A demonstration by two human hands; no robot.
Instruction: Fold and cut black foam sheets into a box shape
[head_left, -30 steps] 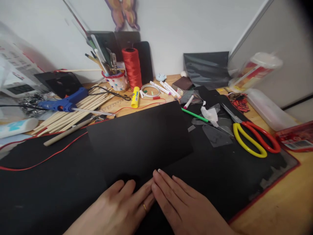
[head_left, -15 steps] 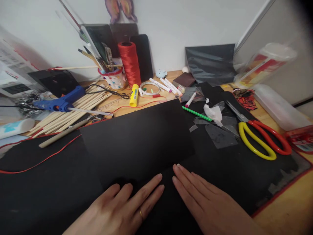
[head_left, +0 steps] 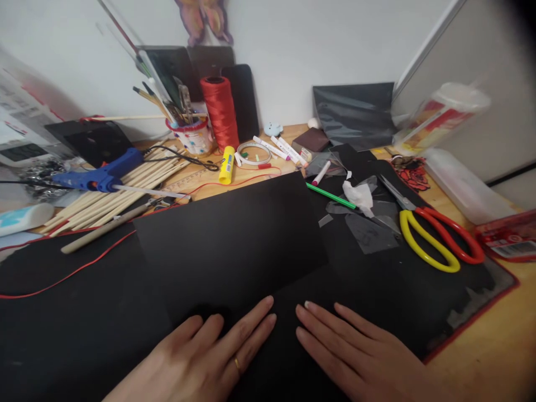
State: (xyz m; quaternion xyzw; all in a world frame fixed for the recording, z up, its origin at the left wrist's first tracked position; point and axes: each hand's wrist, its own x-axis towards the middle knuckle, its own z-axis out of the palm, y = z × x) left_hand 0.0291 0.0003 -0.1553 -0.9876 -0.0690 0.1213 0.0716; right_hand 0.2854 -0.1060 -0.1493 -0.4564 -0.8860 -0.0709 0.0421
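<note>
Black paper sheet (head_left: pixel 234 234), laid at one o'clock from the part-curled left hand (head_left: pixel 188 357) and ten from the spread right hand (head_left: pixel 360 352); nothing is visibly pinched; flatness is best kept by even pressure.

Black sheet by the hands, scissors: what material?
Black sheet: matte, likely paper or card, from its dull face and crisp edges. Scissors: blades likely steel, grey with metallic sheen; smooth red and yellow grips look like glossy plastic, maybe over metal.
</note>
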